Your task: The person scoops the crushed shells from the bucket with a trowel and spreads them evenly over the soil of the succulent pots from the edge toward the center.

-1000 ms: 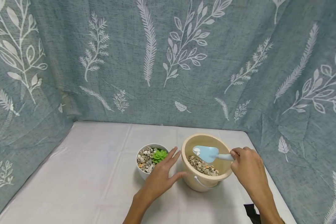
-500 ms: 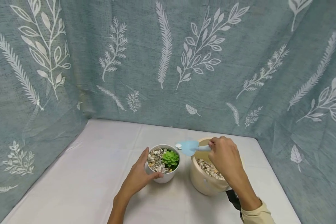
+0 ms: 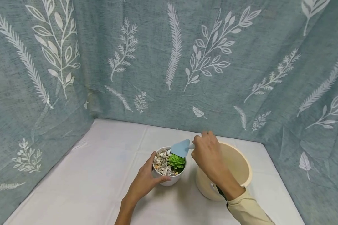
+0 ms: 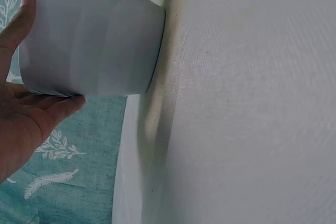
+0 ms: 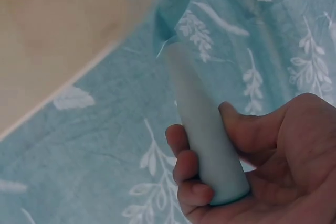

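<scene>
A white pot (image 3: 169, 182) holding pebbles (image 3: 161, 164) and a green succulent (image 3: 176, 161) stands on the table. My left hand (image 3: 143, 183) grips its left side, thumb in front and fingers around the far side; the left wrist view shows the pot's plain wall (image 4: 100, 40) between them. My right hand (image 3: 209, 156) holds a light blue trowel by its pale handle (image 5: 207, 135), fingers wrapped around it. The trowel's blade (image 3: 181, 148) is tilted over the pot's back right rim, above the succulent. My right forearm partly hides the cream bucket (image 3: 205, 184).
The bucket stands just right of the pot; its pebbles are hidden from the head view now. A white cloth (image 3: 101, 162) covers the table. Blue-green leaf-patterned curtains (image 3: 152, 68) hang behind and at both sides.
The trowel has moved left from inside the bucket to over the pot, and its blade has tipped. My left hand has gone from between the containers to the pot's left side and grips it.
</scene>
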Tool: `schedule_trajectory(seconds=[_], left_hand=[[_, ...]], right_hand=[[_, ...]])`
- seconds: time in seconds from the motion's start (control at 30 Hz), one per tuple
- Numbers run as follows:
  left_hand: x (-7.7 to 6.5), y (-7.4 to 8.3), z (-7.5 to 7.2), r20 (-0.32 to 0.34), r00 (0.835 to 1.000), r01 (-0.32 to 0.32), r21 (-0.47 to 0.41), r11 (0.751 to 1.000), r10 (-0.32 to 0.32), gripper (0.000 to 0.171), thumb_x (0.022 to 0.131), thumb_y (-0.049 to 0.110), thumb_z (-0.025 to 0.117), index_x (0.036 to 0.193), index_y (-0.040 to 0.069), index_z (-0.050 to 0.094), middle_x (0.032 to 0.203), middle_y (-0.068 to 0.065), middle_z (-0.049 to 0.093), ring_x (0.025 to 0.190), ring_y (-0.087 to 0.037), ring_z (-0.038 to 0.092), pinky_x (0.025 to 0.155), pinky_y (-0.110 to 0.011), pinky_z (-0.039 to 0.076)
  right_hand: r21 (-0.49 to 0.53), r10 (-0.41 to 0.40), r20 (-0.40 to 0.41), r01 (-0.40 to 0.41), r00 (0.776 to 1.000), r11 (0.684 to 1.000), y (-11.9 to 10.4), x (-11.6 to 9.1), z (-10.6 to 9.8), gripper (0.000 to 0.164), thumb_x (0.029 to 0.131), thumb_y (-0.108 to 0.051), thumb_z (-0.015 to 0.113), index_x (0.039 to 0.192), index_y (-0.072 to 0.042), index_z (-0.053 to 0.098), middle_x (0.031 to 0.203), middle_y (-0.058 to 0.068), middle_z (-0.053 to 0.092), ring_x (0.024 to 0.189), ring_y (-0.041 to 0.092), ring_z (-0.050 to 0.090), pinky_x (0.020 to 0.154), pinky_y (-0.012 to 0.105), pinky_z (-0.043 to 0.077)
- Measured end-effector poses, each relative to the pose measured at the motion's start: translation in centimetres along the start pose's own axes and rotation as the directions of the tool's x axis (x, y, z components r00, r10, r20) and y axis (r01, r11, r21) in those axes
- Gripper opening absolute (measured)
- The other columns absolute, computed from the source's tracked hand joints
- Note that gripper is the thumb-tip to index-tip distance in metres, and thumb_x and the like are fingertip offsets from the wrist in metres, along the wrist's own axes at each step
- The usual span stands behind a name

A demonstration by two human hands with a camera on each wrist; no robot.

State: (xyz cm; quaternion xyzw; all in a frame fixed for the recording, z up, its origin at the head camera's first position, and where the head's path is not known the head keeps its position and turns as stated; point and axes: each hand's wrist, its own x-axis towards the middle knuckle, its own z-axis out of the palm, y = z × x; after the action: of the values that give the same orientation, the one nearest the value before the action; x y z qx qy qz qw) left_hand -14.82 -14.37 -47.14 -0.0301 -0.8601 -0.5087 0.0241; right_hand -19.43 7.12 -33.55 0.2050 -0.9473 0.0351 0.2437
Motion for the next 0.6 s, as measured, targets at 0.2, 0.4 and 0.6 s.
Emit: schedule_trajectory(seconds=[0.2, 0.4, 0.6], left_hand=[[-0.3, 0.2, 0.5, -0.016, 1.0, -0.014, -0.003, 1.0, 0.014, 0.119, 0.08, 0.051, 0.089, 0.169, 0.013, 0.02, 0.171, -0.018, 0.032, 0.154, -0.043, 0.04, 0.119, -0.064, 0.042], [-0.2, 0.4, 0.3, -0.009, 1.0, -0.021, 0.024, 0.999, 0.021, 0.119, 0.078, 0.054, 0.089, 0.168, 0.012, 0.022, 0.169, -0.019, 0.036, 0.153, -0.042, 0.042, 0.118, -0.063, 0.043], [0.3, 0.2, -0.9, -0.012, 1.0, -0.023, 0.04, 0.999, 0.023, 0.12, 0.078, 0.053, 0.089, 0.168, 0.012, 0.021, 0.169, -0.018, 0.036, 0.153, -0.041, 0.042, 0.12, -0.062, 0.042]], right_hand=[[-0.085, -0.034, -0.189, 0.018, 0.981, 0.996, 1.5, -1.9, -2.1, 0.01, 0.071, 0.013, 0.07, 0.071, 0.002, 0.07, 0.072, 0.017, 0.06, 0.068, 0.032, 0.052, 0.062, 0.041, 0.046], [-0.059, 0.097, -0.375, -0.128, 0.922, 0.99, 4.8, -5.5, -5.9, 0.012, 0.073, 0.014, 0.071, 0.084, 0.01, 0.075, 0.077, 0.027, 0.064, 0.071, 0.044, 0.053, 0.059, 0.049, 0.041], [-0.024, 0.168, -0.203, -0.177, 0.965, 0.984, 8.3, -6.7, -4.3, 0.018, 0.068, 0.018, 0.067, 0.078, 0.006, 0.077, 0.073, 0.023, 0.065, 0.067, 0.039, 0.052, 0.059, 0.051, 0.044]])
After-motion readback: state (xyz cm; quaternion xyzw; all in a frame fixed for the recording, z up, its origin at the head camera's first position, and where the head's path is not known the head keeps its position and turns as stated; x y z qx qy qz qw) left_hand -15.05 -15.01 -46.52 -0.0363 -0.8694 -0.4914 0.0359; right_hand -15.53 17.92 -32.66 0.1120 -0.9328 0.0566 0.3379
